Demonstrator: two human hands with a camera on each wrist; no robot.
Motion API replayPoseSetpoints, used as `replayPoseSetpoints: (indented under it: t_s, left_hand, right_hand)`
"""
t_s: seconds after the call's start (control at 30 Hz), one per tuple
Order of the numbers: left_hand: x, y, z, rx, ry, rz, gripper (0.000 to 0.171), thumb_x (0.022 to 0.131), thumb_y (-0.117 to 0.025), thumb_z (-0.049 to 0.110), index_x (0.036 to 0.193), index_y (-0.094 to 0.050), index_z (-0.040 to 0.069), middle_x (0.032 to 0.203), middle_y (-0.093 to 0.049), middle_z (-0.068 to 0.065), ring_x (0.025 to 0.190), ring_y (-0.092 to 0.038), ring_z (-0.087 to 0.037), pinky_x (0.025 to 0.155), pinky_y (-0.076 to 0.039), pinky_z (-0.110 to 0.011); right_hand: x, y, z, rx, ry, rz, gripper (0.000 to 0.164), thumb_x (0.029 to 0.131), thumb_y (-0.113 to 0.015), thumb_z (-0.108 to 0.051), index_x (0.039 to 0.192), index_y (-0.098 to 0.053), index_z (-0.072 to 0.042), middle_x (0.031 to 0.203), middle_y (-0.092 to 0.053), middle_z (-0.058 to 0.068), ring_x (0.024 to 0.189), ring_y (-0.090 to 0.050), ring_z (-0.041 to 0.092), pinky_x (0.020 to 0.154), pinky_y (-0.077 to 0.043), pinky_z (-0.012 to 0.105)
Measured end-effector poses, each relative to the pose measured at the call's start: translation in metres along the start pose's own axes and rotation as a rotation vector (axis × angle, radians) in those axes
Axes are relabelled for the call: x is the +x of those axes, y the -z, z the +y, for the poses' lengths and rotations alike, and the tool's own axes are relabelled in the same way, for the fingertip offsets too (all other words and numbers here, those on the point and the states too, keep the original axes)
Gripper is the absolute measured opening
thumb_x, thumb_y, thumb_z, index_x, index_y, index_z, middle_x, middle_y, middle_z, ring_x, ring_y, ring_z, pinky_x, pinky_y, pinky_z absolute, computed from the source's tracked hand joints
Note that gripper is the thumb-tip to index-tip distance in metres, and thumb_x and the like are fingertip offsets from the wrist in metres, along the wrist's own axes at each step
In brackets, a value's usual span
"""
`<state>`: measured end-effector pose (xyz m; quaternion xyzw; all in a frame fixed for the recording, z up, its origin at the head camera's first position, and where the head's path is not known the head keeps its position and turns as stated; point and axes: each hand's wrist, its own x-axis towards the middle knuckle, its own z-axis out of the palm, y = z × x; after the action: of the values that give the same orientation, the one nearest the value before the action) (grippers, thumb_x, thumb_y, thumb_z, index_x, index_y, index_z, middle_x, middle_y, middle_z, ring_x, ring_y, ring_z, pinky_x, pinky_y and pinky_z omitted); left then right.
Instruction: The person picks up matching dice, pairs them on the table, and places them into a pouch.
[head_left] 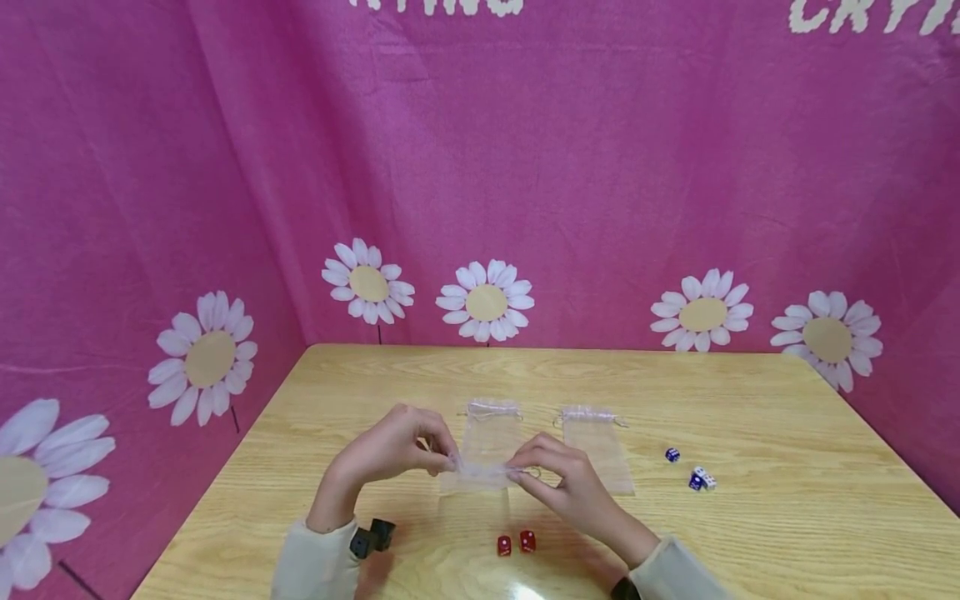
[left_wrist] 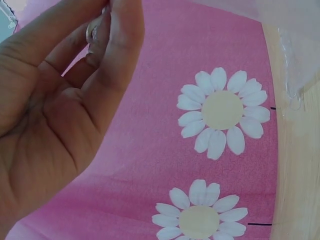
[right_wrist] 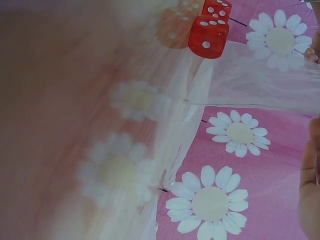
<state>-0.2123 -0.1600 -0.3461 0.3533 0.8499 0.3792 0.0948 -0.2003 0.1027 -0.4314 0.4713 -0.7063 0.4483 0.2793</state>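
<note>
We've got left hand (head_left: 401, 446) and right hand (head_left: 562, 483) pinching opposite sides of the sheer bag (head_left: 477, 479), just beyond red dice (head_left: 528, 541); thin fabric could slip if either pinch loosens

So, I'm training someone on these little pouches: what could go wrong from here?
The sheer drawstring pouch, pinched between the left hand and the right hand, looks thin, so a hard pull might stretch or snag it. Two red dice lie close to it on the wooden table; a low sweep could knock them. The right hand is also near another pouch lying flat, which it might drag askew.
</note>
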Motion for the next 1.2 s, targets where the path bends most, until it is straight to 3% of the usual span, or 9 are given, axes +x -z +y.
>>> replayPoseSetpoints:
  t_s: [0.33, 0.53, 0.7, 0.9, 1.2]
  left_hand:
    - [0.005, -0.006, 0.005, 0.049, -0.009, -0.004, 0.009, 0.080, -0.080, 0.016, 0.076, -0.073, 0.012, 0.074, -0.068, 0.001, 0.060, -0.056, 0.000, 0.057, -0.051, -0.020]
    - [0.008, -0.011, 0.006, 0.030, -0.003, -0.014, 0.014, 0.078, -0.082, 0.016, 0.072, -0.070, 0.011, 0.070, -0.065, 0.001, 0.058, -0.054, -0.001, 0.055, -0.049, -0.019]
    - [0.009, -0.014, 0.008, 0.032, 0.001, -0.030, 0.016, 0.077, -0.083, 0.014, 0.070, -0.069, 0.011, 0.068, -0.064, 0.002, 0.058, -0.053, 0.000, 0.055, -0.048, -0.019]
    - [0.010, -0.016, 0.008, 0.046, -0.002, -0.053, 0.017, 0.076, -0.083, 0.012, 0.070, -0.067, 0.010, 0.067, -0.064, 0.003, 0.058, -0.052, 0.001, 0.055, -0.048, -0.017]
    - [0.010, -0.016, 0.007, 0.007, 0.017, -0.080, 0.017, 0.077, -0.082, 0.014, 0.071, -0.067, 0.009, 0.068, -0.064, 0.002, 0.057, -0.053, 0.000, 0.054, -0.048, -0.019]
  right_hand:
    - [-0.001, 0.000, -0.004, 0.040, 0.001, 0.022, 0.024, 0.077, -0.074, 0.009, 0.090, -0.071, -0.010, 0.083, -0.069, 0.003, 0.080, -0.064, 0.013, 0.076, -0.053, 0.018]
    - [-0.001, -0.002, -0.005, 0.074, 0.009, 0.011, 0.006, 0.084, -0.074, -0.005, 0.085, -0.069, -0.010, 0.080, -0.068, 0.002, 0.077, -0.063, 0.012, 0.071, -0.052, 0.017]
    - [-0.001, -0.002, -0.007, 0.091, -0.013, -0.021, 0.014, 0.080, -0.076, -0.001, 0.084, -0.068, -0.012, 0.080, -0.068, 0.001, 0.076, -0.062, 0.012, 0.070, -0.052, 0.019]
    - [-0.003, 0.001, -0.008, 0.132, -0.124, -0.077, 0.016, 0.081, -0.073, 0.003, 0.090, -0.071, -0.010, 0.085, -0.071, 0.005, 0.082, -0.065, 0.012, 0.076, -0.055, 0.023]
    - [-0.010, 0.010, -0.007, 0.295, -0.428, -0.159, 0.009, 0.089, -0.070, -0.009, 0.097, -0.073, -0.008, 0.094, -0.072, 0.009, 0.093, -0.065, 0.005, 0.086, -0.054, 0.024]
